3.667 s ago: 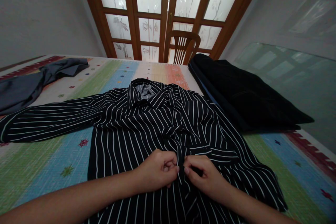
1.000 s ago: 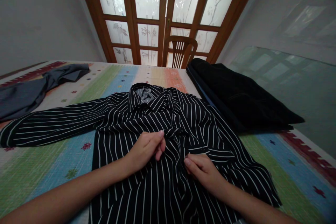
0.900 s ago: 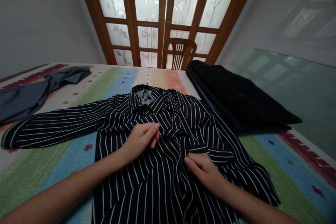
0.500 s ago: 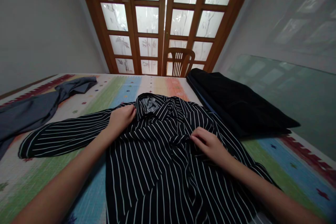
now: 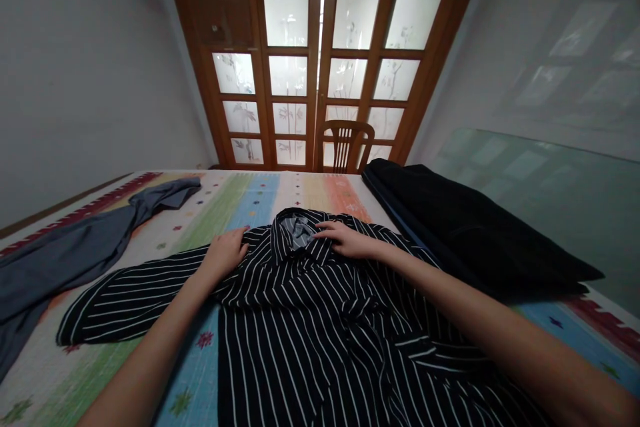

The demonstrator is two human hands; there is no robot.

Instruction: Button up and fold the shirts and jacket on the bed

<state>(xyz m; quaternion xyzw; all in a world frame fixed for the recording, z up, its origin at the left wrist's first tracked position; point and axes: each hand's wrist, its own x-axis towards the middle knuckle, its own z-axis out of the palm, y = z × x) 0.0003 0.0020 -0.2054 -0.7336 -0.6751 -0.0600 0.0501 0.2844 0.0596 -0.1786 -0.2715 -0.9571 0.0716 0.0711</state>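
A black shirt with white stripes [image 5: 290, 333] lies front up, its collar [image 5: 283, 233] pointing away from me and one sleeve [image 5: 135, 290] stretched out to the left. My left hand [image 5: 227, 255] is at the shoulder by that sleeve, fingers curled on the cloth. Over the right side of the collar reaches my right hand [image 5: 347, 240], its fingers stretched out and apart, touching or just above the fabric. Creases and a bunched fold [image 5: 363, 307] run down the shirt's front. My right forearm covers part of the shirt's right side.
Folded black garments [image 5: 470, 233] are stacked at the right. A grey garment [image 5: 85, 253] lies along the left side of the striped, colourful tablecloth [image 5: 235, 197]. Beyond the far table edge stand a wooden chair [image 5: 347, 130] and glazed wooden doors [image 5: 313, 67].
My right hand has let go of the shirt's front and moved up to the collar. My left hand has shifted from beside the collar outward to the shoulder. The view has tilted up.
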